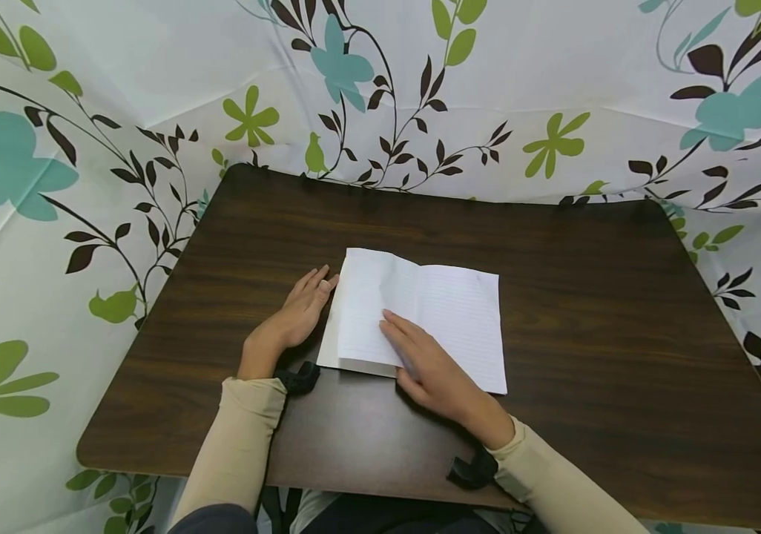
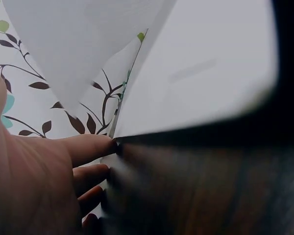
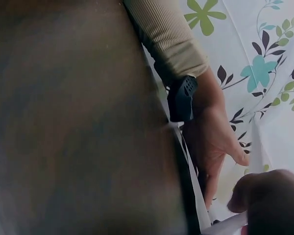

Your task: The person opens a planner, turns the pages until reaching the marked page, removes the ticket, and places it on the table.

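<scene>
An open notebook (image 1: 458,315) with white lined pages lies on the dark wooden table. My right hand (image 1: 435,369) rests across the left page near the fold, its fingers straight and the thumb by the bottom edge. That left page (image 1: 367,304) bulges slightly above the sheets under it. Beside the notebook's left edge, my left hand (image 1: 298,313) rests on the table with extended fingers, the fingertips close to the edge. The left wrist view shows the left hand's palm (image 2: 39,181) and a pale page rising above. In the right wrist view, the right hand (image 3: 272,200) is dark and partly cut off.
The wooden table (image 1: 594,319) extends well past the notebook on both sides. A patterned cloth (image 1: 180,67) with leaves and flowers hangs behind and beside it. Black wrist straps (image 1: 474,471) sit at the sleeve cuffs. The person sits at the near edge.
</scene>
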Tool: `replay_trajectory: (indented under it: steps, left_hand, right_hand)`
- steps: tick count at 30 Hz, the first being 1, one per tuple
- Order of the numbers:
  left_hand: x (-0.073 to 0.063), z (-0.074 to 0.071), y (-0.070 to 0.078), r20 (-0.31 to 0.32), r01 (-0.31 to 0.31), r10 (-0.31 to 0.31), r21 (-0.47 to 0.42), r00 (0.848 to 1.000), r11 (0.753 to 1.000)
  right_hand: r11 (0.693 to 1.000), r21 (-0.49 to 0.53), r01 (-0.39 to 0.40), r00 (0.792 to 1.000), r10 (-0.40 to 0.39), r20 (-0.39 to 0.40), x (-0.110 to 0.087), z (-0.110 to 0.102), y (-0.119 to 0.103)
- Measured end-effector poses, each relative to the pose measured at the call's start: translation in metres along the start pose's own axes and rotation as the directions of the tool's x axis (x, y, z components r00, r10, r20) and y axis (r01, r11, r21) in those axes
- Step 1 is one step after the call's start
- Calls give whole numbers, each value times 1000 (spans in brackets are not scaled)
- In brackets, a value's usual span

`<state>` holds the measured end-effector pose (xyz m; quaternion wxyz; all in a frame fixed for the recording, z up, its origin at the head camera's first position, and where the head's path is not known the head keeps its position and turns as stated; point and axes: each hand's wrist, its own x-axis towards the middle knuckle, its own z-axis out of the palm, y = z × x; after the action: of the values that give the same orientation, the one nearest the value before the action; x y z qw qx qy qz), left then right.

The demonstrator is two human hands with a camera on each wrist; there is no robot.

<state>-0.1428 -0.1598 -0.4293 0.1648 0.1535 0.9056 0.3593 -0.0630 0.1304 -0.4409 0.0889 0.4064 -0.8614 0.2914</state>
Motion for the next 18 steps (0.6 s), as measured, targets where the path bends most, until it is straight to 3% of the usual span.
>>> replay_trajectory:
  steps: [5, 18]
  left_hand:
    - [1, 1, 0, -1, -1, 1, 19, 1000, 1000]
    - [7, 6, -3, 15, 25, -28, 150, 1000, 988]
  right_hand:
    - [998, -58, 26, 999, -23, 49, 2, 5, -2]
    - [985, -154, 77, 994, -64, 88, 1, 9, 1]
